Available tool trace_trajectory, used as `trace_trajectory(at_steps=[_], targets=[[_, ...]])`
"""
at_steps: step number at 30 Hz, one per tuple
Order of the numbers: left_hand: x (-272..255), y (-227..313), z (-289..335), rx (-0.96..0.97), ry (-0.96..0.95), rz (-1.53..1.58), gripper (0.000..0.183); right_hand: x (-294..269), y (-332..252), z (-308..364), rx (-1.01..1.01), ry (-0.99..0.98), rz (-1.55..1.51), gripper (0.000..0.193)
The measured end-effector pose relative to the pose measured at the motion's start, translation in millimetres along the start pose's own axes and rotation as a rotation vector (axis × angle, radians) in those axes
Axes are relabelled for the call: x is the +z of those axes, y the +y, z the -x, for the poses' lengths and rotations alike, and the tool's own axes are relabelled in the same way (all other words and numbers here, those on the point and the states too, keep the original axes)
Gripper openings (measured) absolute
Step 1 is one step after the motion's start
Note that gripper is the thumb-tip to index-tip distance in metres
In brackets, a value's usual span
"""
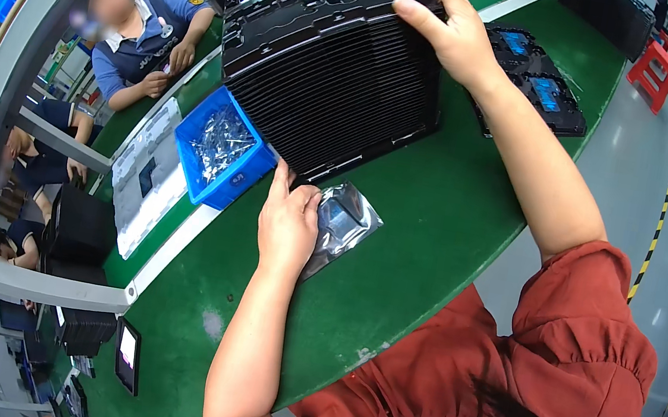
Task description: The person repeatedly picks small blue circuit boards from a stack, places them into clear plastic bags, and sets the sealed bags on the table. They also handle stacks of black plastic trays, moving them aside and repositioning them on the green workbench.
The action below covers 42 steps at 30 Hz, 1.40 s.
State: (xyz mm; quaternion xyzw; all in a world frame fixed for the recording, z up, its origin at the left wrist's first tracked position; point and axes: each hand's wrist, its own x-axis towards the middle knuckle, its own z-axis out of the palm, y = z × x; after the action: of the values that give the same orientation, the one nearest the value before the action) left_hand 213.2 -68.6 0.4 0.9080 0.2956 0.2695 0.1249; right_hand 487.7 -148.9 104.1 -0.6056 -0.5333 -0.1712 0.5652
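A tall stack of black panels [346, 79] with ridged sides stands on the green table in front of me. My right hand [454, 31] lies over its top right corner, thumb and fingers spread apart. Down at the stack's lower left corner, my left hand [289, 219] has its index finger stretched toward the bottom edge, beside the bin. A blue bin [239, 172] of small metal parts sits tilted against the stack's left side. Beside my left hand lies a shiny, see-through silver bag [352, 229]; whether the fingers touch it is unclear.
The green table [429, 215] curves around me. Black panels with blue patches [544, 93] lie right of the stack. A grey sheet [148, 179] and a phone-like device [127, 355] are at left. A co-worker [146, 43] sits across; a red stool [652, 74] stands on the floor.
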Motion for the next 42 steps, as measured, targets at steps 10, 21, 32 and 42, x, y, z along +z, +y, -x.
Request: trace_trajectory(at_steps=[10, 21, 32, 42], targets=[[-2.1, -2.3, 8.6, 0.021, 0.038, 0.046, 0.01, 14.4, 4.4, 23.6, 0.152, 0.065, -0.395, 0.053], [-1.5, 5.7, 2.6, 0.047, -0.01, -0.046, 0.01, 13.1, 29.7, 22.6, 0.091, 0.015, -0.599, 0.065], [-3.2, 1.9, -0.1, 0.094, -0.008, 0.3, 0.008, 22.0, 46.4, 56.6, 0.47, -0.167, -0.861, 0.072], [-9.6, 7.1, 10.9, 0.028, -0.009, 0.367, 0.008, 20.5, 33.1, 68.7, 0.452, -0.099, -0.803, 0.075]])
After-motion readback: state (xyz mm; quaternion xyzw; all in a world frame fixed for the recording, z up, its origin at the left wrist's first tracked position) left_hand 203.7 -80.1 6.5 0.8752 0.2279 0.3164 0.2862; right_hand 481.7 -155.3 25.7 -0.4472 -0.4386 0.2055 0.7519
